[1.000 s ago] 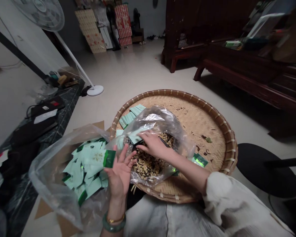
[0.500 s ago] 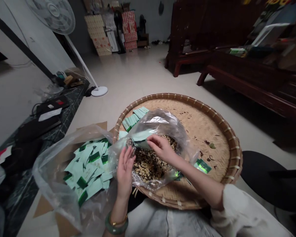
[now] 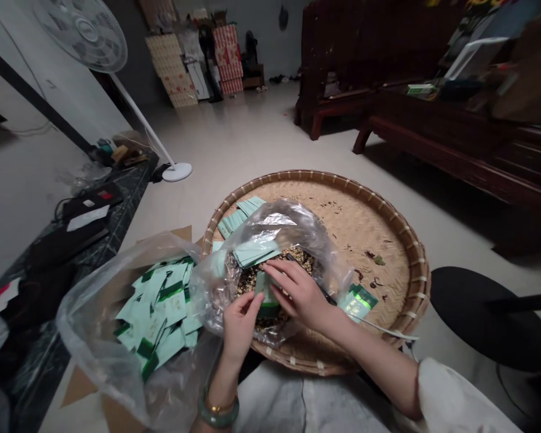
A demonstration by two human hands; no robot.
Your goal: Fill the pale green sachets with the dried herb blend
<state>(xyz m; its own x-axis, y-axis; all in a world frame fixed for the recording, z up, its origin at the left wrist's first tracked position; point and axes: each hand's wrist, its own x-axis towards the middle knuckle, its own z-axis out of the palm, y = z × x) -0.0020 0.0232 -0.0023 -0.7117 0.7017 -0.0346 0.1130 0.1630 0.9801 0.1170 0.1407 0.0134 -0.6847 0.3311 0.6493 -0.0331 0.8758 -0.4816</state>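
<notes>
My left hand (image 3: 242,320) pinches a small green packet (image 3: 267,296) between thumb and fingers, above the dark and golden loose mix (image 3: 297,255) in a clear plastic bag (image 3: 293,219). From the right, my right hand (image 3: 300,293) is closed at the same packet, its fingers bent and its thumb hidden. A stack of pale green packets (image 3: 255,252) lies on the mix just beyond my fingers. Past my right wrist runs a thin dark and whitish stick-like thing (image 3: 379,326); its kind is unclear, and my hand partly covers it.
The bag sits on a round woven bamboo tray (image 3: 365,225) with more packets (image 3: 359,300) and dark leafy scraps on it. A plastic-lined carton (image 3: 88,319) full of green packets stands at left. A standing fan (image 3: 178,171), a wooden bench (image 3: 451,138) and a black round base (image 3: 491,316) surround.
The packet stack now rests on the mix, released by my right hand. Both hands have come together around one packet. The stick-like thing now shows. The view has shifted slightly.
</notes>
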